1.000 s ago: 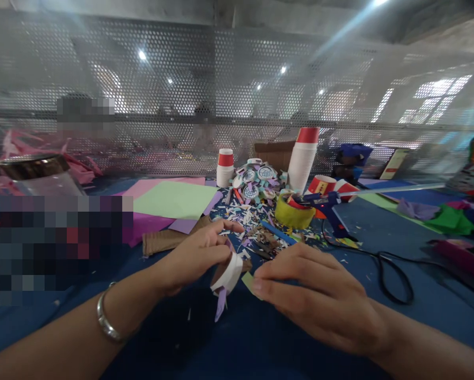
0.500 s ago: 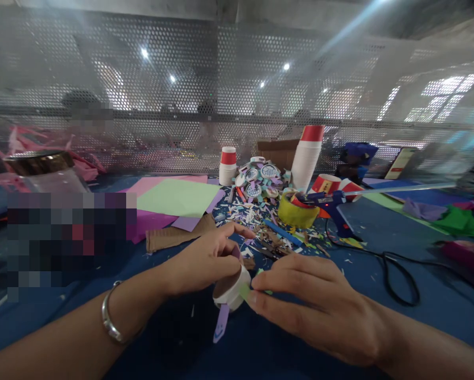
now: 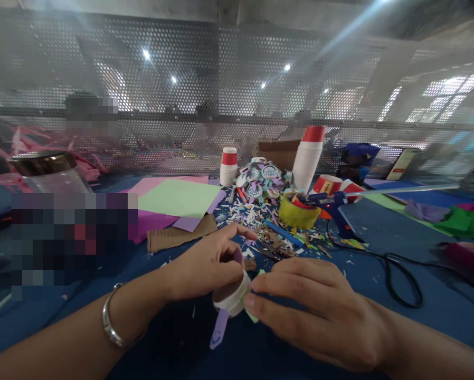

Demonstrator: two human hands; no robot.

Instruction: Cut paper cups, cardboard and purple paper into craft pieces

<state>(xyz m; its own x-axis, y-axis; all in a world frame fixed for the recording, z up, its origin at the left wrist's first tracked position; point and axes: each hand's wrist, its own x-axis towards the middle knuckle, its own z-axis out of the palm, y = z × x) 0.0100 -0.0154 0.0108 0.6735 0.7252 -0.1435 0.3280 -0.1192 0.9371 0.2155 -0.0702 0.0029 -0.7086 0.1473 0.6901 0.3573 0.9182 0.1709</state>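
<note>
A short white paper ring [image 3: 234,298], which looks like a cut piece of paper cup, is tilted between my hands above the blue cloth. My left hand [image 3: 211,261] pinches its far rim, thumb inside, with the index finger stretched out above. A purple paper strip [image 3: 220,331] with a blue drawn smile hangs from the near side of the ring. Fingertips of my right hand [image 3: 304,303] press a light green paper strip [image 3: 252,315] at the ring's right side. Part of the green strip is hidden behind those fingers.
Paper scraps [image 3: 247,215] lie beyond my hands, before a pile of decorated rings [image 3: 259,179]. A blue glue gun [image 3: 335,203] rests on a yellow tape roll [image 3: 298,214], its black cord [image 3: 399,258] looping right. Coloured sheets [image 3: 177,198], cardboard [image 3: 181,235] and stacked cups [image 3: 308,158] stand around.
The ring has tipped slightly and its purple strip has swung a little down and left. My right fingertips have shifted slightly on the green strip. Both hands keep their grip.
</note>
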